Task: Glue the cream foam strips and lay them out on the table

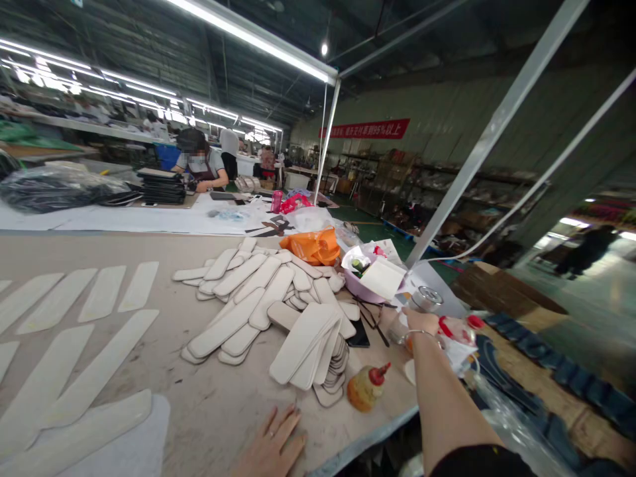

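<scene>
My left hand point(275, 444) lies flat on the tabletop, fingers spread, with nothing in it. My right hand point(421, 322), a bracelet at its wrist, reaches to the table's right edge. Its fingers look curled beside a clear container point(397, 328); what they hold is hidden. Just behind that hand is a silver can point(427, 299), and to its right a clear bottle with a red cap point(460, 328). A squeeze bottle with a red nozzle point(366, 387) stands between my hands, holding yellowish liquid. Pale, long, rounded pieces point(308, 344) are heaped in front of my left hand.
Flat pale strips point(99, 371) are laid out on the left. An orange bag point(313, 246), a lilac bowl point(360, 288), a dark phone point(358, 334) and glasses point(372, 318) lie around the heap. A metal post point(497, 132) rises at the right. A co-worker point(201, 162) sits across the table.
</scene>
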Available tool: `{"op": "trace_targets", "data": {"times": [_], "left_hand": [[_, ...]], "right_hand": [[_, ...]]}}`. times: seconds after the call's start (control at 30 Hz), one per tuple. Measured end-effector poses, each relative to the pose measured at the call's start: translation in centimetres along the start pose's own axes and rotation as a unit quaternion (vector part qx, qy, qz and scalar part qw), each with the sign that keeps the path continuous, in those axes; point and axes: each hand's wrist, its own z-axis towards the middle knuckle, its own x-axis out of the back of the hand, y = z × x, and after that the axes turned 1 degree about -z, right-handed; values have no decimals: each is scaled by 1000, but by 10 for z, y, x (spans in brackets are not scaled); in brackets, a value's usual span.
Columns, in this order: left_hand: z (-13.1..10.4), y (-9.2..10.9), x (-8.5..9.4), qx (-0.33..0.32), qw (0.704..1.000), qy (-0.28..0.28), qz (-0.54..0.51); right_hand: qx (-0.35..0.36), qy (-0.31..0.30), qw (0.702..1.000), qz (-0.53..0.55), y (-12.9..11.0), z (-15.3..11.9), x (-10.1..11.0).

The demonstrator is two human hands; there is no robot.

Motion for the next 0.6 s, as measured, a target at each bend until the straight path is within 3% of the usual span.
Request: {"op": "trace_targets", "data": {"times": [0.17,0.33,0.47,0.6], "left_hand": [[0,-2,3,22,998,-56,-24],[1,2,20,30,996,-61,-64],[1,12,44,40,994,-67,-80],[3,16,55,49,991,-75,-95]], "right_hand": [[-56,6,997,-58,-17,-4,2],[-58,-8,993,-105,-22,-8,2],[-33,-28,988,-149,-25,-6,5],[45,-55,978,-198,-31,2,13]]}}
